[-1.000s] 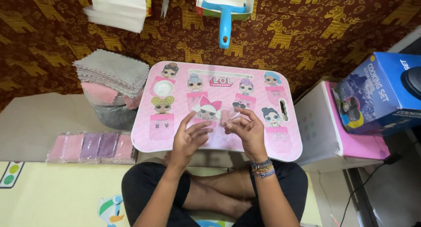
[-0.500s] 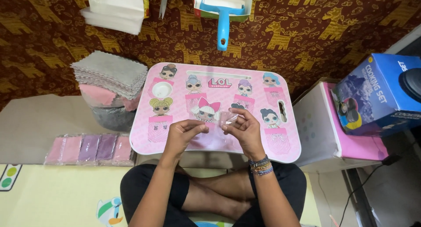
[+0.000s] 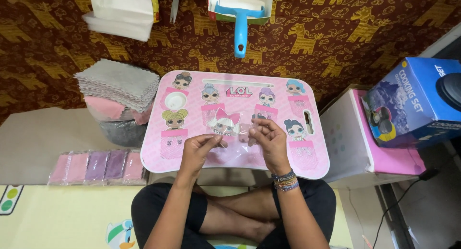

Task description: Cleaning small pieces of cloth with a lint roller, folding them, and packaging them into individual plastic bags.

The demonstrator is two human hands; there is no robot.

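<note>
- Your left hand is over the near half of the pink lap table, fingers curled in, thumb and fingertips pinching the left edge of a clear plastic sleeve.
- Your right hand is just beside it, thumb and forefinger closed on the sleeve's right end, where a small pink cloth piece shows through the plastic.
- The sleeve is held just above the table's middle, between the two hands. Whether it touches the surface: cannot tell.
- Your right wrist carries a stack of beaded bracelets.
- The table top is printed with cartoon doll figures; a round white recess is at its far left.
- To your left, a pile of grey cloths with zigzag edges lies on pink cloths, all on top of a grey container.
- Near that, on the floor, a row of bagged pink and purple cloths lies flat, side by side.
- Beyond the table: a blue-handled squeegee in a box, and a stack of white sheets.
- To your right, a blue carton rests on a white and pink box.
- You sit cross-legged, knees under the table's near edge.
</note>
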